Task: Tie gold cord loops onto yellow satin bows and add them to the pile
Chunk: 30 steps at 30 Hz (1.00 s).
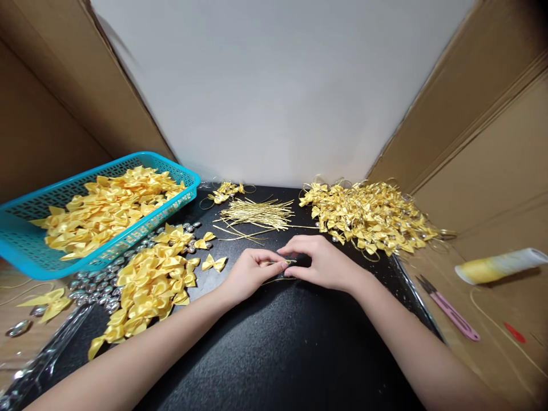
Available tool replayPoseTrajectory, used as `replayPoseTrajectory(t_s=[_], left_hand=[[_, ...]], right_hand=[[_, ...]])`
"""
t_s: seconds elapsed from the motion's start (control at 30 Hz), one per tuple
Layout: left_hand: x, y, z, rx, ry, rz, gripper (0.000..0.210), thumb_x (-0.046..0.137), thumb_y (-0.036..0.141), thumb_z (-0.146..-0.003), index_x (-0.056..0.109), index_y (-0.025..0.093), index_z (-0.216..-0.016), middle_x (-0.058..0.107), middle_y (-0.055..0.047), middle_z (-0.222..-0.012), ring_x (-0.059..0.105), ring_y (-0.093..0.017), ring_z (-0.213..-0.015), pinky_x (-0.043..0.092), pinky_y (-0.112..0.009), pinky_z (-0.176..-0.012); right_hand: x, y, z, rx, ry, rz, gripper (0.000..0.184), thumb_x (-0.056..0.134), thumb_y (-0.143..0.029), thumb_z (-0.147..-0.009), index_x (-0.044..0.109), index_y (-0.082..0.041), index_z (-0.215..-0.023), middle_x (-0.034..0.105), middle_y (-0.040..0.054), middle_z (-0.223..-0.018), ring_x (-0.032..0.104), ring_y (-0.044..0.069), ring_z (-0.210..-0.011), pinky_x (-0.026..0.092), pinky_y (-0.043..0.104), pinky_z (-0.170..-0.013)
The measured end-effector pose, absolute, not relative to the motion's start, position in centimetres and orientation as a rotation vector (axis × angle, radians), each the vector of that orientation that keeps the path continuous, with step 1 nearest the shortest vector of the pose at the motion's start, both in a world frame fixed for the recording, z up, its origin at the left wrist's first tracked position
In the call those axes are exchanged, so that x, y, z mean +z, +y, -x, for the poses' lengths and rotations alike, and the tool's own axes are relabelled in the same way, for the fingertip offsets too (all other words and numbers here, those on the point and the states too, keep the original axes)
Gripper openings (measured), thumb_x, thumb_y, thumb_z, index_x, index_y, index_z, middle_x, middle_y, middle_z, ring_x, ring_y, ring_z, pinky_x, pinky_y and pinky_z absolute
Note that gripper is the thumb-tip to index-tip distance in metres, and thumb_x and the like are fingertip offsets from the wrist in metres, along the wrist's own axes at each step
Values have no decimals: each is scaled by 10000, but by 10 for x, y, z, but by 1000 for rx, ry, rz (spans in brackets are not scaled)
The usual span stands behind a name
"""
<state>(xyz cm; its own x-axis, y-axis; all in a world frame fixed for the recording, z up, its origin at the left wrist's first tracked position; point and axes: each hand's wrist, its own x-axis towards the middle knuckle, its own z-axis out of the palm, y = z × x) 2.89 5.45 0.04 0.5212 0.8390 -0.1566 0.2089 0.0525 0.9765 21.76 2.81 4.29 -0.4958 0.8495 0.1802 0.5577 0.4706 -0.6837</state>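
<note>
Just below frame centre, we see the left hand pinching a gold cord, seemingly steadying it for the right hand, whose grip we cannot tell; loose strands lie above, presumably within reach.

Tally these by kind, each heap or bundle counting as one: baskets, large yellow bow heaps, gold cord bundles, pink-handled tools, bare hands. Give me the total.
Blue basket: 1
Large yellow bow heaps: 3
Gold cord bundle: 1
Pink-handled tool: 1
Bare hands: 2 (left hand, right hand)
Total: 8
</note>
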Motion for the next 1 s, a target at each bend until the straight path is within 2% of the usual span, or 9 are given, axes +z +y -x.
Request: replayPoseTrajectory(t_s=[0.13, 0.27, 0.37, 1.0], left_hand=[[-3, 55, -28, 593, 955, -1480, 295, 673, 411, -708, 723, 121, -706, 389, 68, -489, 255, -68, -494, 191, -216, -498], [0, 56, -27, 558, 957, -1494, 302, 666, 421, -716, 720, 124, -712, 304, 87, -468, 210, -66, -479, 149, -219, -477], [2, 57, -27, 542, 962, -1499, 311, 663, 428, -717, 713, 121, -713, 303, 87, -471, 214, -67, -480, 142, -219, -469], [1, 57, -25, 478, 977, -1484, 346, 666, 464, -738, 723, 124, -759, 319, 77, -476, 213, -69, -479, 131, -224, -468]], right_hand=[[40, 28, -213, 781, -2142, 1181, 128, 720, -108, -754, 709, -162, -870, 682, 27, -847, 630, 141, -791, 500, 272, -752], [40, 29, -213, 789, -2107, 1129, 104, 706, -74, -759, 713, -160, -817, 690, 26, -829, 643, 132, -768, 505, 264, -739], [40, 29, -215, 787, -2114, 1111, 95, 702, -62, -762, 711, -153, -788, 697, 24, -797, 646, 127, -746, 504, 252, -729], [43, 31, -224, 624, -2176, 1154, 129, 598, -61, -782, 652, -176, -761, 673, -5, -740, 613, 113, -676, 466, 241, -672]])
